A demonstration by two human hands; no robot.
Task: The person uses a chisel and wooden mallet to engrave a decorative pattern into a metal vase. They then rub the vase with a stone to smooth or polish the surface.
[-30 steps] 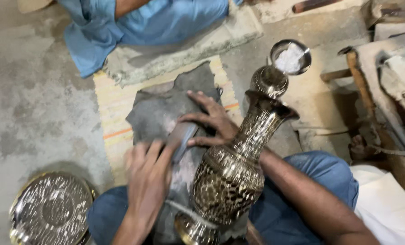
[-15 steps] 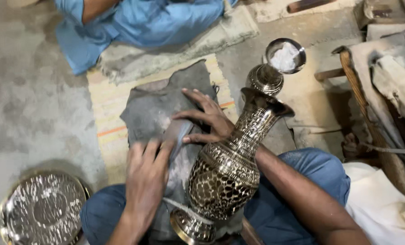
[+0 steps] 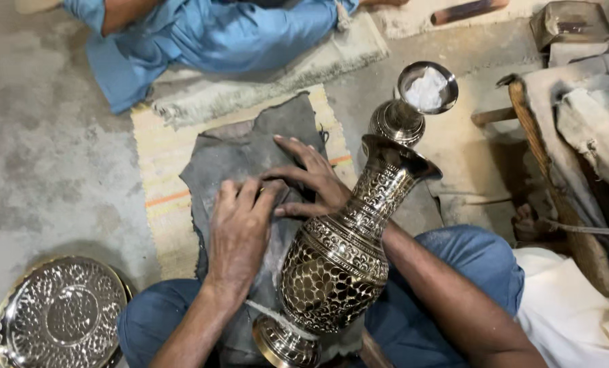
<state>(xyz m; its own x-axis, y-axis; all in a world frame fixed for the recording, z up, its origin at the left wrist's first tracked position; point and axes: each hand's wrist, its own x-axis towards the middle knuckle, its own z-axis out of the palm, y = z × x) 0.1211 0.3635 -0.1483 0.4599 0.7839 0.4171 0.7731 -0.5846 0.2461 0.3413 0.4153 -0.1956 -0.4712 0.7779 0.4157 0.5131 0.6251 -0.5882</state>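
Hands lie open, left hand (image 3: 239, 232) and right hand (image 3: 311, 178), flat on soft floppy cloth (image 3: 239, 153); pinch its edge. Metal vase (image 3: 345, 252) looks heavy.

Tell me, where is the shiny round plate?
The round plate lies on the grey floor at lower left, beside the person's left knee.

An embossed metal plate (image 3: 60, 313) lies on the concrete floor (image 3: 38, 157); a small steel bowl (image 3: 427, 86) (holding white powder) sits apart.
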